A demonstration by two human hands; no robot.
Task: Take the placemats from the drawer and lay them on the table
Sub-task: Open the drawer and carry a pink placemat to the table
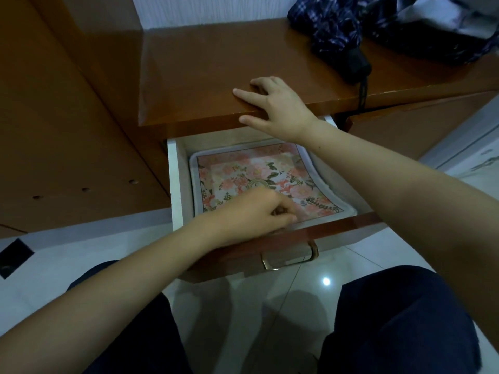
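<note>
A pulled-out drawer [175,184] under the brown table [202,63] holds a stack of placemats [243,171] with a pink flower print and grey borders. My left hand [251,214] reaches into the drawer's front part, its fingers curled over the near edge of the top placemat; whether they pinch it cannot be made out. My right hand [272,103] rests with spread, straight fingers on the table's front edge above the drawer.
A folded dark plaid umbrella [337,31] and dark cloth items [432,28] lie on the table's right back part. The drawer front has a metal handle [290,256]. A brown wooden panel [54,130] stands to the left. My knees are below, over a white tiled floor.
</note>
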